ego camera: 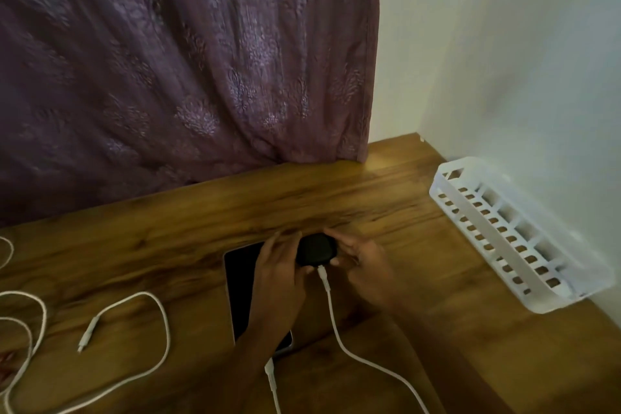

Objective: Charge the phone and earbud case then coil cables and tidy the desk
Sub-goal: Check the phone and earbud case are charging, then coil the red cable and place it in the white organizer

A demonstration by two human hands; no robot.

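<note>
Both hands meet over the far middle of the desk (386,198) and have the black earbud case (316,247) between them. The right hand (364,267) grips the case from its right side, fingers curled round the edge. The left hand (279,267) holds the other side. The picture is soft here, so its fingers seem bent round the case rather than laid flat against it.

A white charging cable (339,333) is plugged into the near side of the case, its connector in the gap between the two thumbs. It trails back toward the person under the right forearm.

Under the left hand and wrist lies the phone (240,282), face up with a dark screen, and the forearm covers much of its right half. A second white cable (270,375) is plugged into its near end, just below that forearm.

Well to the left of the left hand a loose cable (163,329) loops over the wood, its free plug (88,333) lying unconnected. More white loops run off the left edge.

Well to the right of the right hand a white slotted basket (487,212) stands against the pale wall (504,44). Beyond both hands a purple patterned curtain (184,60) hangs down to the desk's back edge.
</note>
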